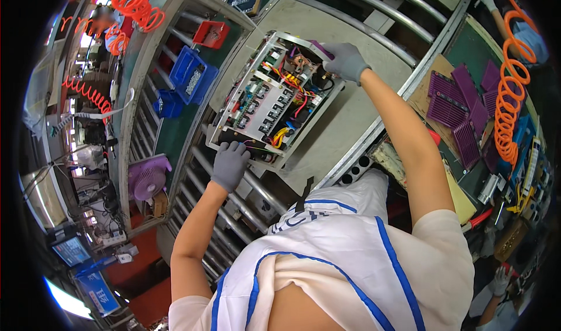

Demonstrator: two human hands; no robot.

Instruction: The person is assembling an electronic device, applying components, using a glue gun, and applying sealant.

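An open metal chassis (264, 104), packed with circuit boards, black components and red and yellow wires, rests tilted on a light board (374, 68) in front of me. My left hand (231, 166), in a grey glove, has its fingers curled over the chassis's near left end, beside a black cylinder. At the far right corner my right hand (347, 62), also gloved in grey, closes on a small purple plate (320, 50) at the chassis's edge. Whether that plate is fastened to the chassis I cannot tell. The fingertips of the right hand are partly hidden.
Metal rollers (245, 196) run beneath the board. Blue bins (188, 76) and a red bin (211, 34) stand at the left, beyond a purple fan (149, 180). Purple finned panels (459, 106) and an orange coiled hose (509, 91) are at right. Other people's gloved hands show at the right edge.
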